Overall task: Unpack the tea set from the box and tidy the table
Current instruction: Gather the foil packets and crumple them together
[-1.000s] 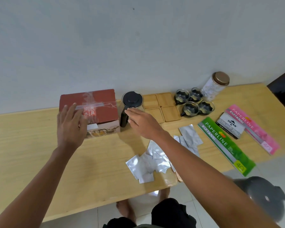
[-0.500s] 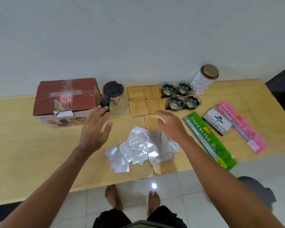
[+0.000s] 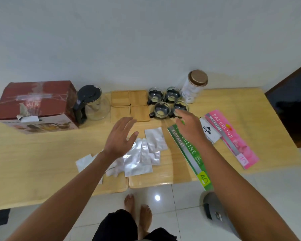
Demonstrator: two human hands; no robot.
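A closed red box [image 3: 36,105] stands at the back left of the wooden table [image 3: 33,162]. Beside it is a glass teapot [image 3: 92,103] with a black lid, then several wooden coasters [image 3: 129,105] and several glass cups [image 3: 167,103] with black holders. Silver foil sachets [image 3: 142,153] lie scattered near the front edge. My left hand [image 3: 120,136] hovers open above the sachets. My right hand [image 3: 189,126] is open, fingertips close to the nearest cup, over a green receipt book [image 3: 189,153].
A glass jar [image 3: 195,86] with a bronze lid stands behind the cups. A white stamp pad box [image 3: 209,133] and a pink receipt book [image 3: 233,138] lie at the right. A grey bin [image 3: 214,207] sits on the floor, near my bare feet.
My left hand left the box and moved right over the sachets. My right hand left the teapot and reached toward the cups. The view shifted right.
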